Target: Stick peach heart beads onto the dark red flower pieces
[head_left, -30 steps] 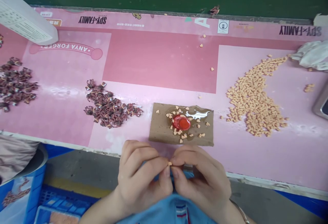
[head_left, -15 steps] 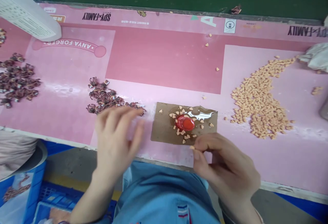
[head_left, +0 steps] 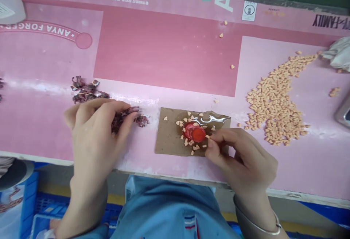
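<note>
At approx. 9 o'clock (dial centred on view, 12 = far side), dark figs. [head_left: 84,95] lie on pink desk [head_left: 41,122], partly covered by L hand [head_left: 94,133] at 8–9, its thumb & index fingers slightly apart w/ figs. between; can't tell if any gripped. Brown sheet [head_left: 166,140] at approx. 5 bears scattered peach bits [head_left: 165,118] & red disc [head_left: 198,135]; R hand [head_left: 243,162] at 4, fingers pinching one peach pc. [head_left: 207,136] at disc's 3 o'clock rim, contact unconfirmed. Peach heap [head_left: 279,104] on desk at 3, near R hand.
</note>
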A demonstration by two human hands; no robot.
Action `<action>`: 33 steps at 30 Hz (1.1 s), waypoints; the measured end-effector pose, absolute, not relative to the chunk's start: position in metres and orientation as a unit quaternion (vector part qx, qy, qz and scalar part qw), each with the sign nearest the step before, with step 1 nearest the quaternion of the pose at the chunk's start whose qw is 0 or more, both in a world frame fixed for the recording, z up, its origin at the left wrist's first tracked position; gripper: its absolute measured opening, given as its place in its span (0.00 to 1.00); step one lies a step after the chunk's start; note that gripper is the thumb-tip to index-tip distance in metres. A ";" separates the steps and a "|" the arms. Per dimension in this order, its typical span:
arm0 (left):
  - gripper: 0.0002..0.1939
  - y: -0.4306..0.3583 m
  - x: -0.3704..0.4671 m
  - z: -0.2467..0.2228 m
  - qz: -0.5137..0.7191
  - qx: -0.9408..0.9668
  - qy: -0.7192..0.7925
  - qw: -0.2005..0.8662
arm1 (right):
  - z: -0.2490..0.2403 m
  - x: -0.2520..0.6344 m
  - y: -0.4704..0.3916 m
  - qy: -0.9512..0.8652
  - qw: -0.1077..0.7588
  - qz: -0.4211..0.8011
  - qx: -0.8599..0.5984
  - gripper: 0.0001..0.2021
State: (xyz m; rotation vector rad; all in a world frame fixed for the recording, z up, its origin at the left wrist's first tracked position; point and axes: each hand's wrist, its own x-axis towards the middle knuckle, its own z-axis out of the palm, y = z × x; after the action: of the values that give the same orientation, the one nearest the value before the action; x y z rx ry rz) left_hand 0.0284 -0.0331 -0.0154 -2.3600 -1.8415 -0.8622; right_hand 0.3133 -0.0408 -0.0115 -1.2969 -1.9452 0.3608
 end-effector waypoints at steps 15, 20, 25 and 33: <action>0.18 -0.074 0.090 0.009 -0.460 -0.576 -0.576 -0.353 | -0.012 0.313 -0.040 -0.781 0.374 0.100 -0.491 0.13; 0.06 -0.081 0.103 0.004 -0.446 -0.546 -0.522 -0.480 | 0.002 0.309 -0.052 -0.746 0.389 0.195 -0.503 0.11; 0.05 -0.082 0.107 0.003 -0.443 -0.510 -0.463 -0.574 | 0.017 0.297 -0.057 -0.752 0.386 0.274 -0.458 0.11; 0.05 -0.086 0.110 0.004 -0.460 -0.475 -0.455 -0.596 | 0.020 0.297 -0.055 -0.802 0.339 0.262 -0.417 0.09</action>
State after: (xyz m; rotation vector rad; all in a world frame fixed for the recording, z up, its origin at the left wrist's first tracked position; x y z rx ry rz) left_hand 0.1098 -0.0857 0.0039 -2.6163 -2.5059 -2.5307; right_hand 0.2968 -0.0554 0.0197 -1.0858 -2.0874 0.6829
